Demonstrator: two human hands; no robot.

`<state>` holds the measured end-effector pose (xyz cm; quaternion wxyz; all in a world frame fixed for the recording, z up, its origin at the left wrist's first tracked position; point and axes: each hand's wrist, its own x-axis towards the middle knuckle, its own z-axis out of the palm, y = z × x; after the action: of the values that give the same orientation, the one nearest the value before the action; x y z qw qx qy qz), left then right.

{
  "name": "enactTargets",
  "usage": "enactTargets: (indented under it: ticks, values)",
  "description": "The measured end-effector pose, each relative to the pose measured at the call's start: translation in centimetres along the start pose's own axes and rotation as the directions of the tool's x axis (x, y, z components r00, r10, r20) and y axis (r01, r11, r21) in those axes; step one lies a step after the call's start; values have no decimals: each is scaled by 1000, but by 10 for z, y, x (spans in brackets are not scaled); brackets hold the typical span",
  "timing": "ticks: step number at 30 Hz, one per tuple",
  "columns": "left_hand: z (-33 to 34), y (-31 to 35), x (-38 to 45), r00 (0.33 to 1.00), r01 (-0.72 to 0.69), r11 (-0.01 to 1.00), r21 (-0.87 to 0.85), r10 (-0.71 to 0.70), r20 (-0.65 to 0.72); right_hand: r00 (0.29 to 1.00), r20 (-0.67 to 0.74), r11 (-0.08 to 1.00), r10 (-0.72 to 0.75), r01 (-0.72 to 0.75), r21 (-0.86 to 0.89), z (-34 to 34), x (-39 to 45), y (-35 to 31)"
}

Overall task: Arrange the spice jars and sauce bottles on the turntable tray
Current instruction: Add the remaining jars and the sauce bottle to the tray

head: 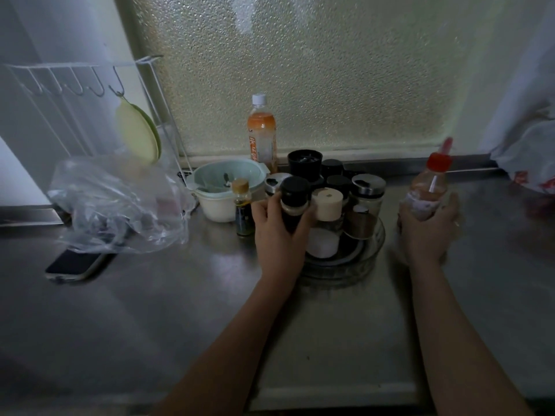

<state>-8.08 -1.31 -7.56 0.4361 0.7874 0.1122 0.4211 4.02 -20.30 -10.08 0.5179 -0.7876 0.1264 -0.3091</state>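
Our left hand (277, 223) is wrapped around a black-capped spice jar (294, 202), fingers curled on its body, holding it upright at the left edge of the turntable tray (371, 253), apparently just above or at the rim; we cannot tell whether its base touches. Our right hand (428, 226) is closed around a clear sauce bottle with a red nozzle cap (429, 187), held tilted slightly, to the right of the tray and clear of it. The tray is already crowded: a cream-capped jar (326, 204) stands just beside the jar in our left hand, a steel-lidded glass jar (368, 190) sits behind it, and several black-lidded jars fill the back. We judge the open room lies at the tray's near-right edge, so the sauce bottle, long axis near vertical, must travel leftward, and the right hand is the nearer one for it. Left of the tray, a small dark bottle with a wooden cap (242, 211) waits on the steel counter (150, 310), with a pale green bowl (228, 175) and an orange drink bottle (262, 133) behind, against the frosted window.
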Motion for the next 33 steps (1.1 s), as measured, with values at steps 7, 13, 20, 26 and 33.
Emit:
enactTargets:
  ticks: [7, 13, 20, 26, 33]
  values:
    - [2, -3, -1, 999, 23, 996, 85, -27, 45, 995, 99, 988, 15, -30, 150, -1, -4, -4]
    - [-11, -13, 8, 985, -18, 991, -131, -5, -173, 993, -85, 936, -80, 105, 337, -14, -12, -31]
    - [-16, -40, 35, 935, 314, 949, 13, -307, -176, 934, -117, 765, -337, 344, 545, -21, -42, -52]
    - [-15, -55, 40, 949, 280, 960, -4, -277, -154, 882, 16, 763, -471, 398, 509, -15, -50, -50]
    - [-12, -45, 36, 971, 178, 983, 37, -169, -169, 878, 229, 875, -421, 326, 359, -2, -56, -36]
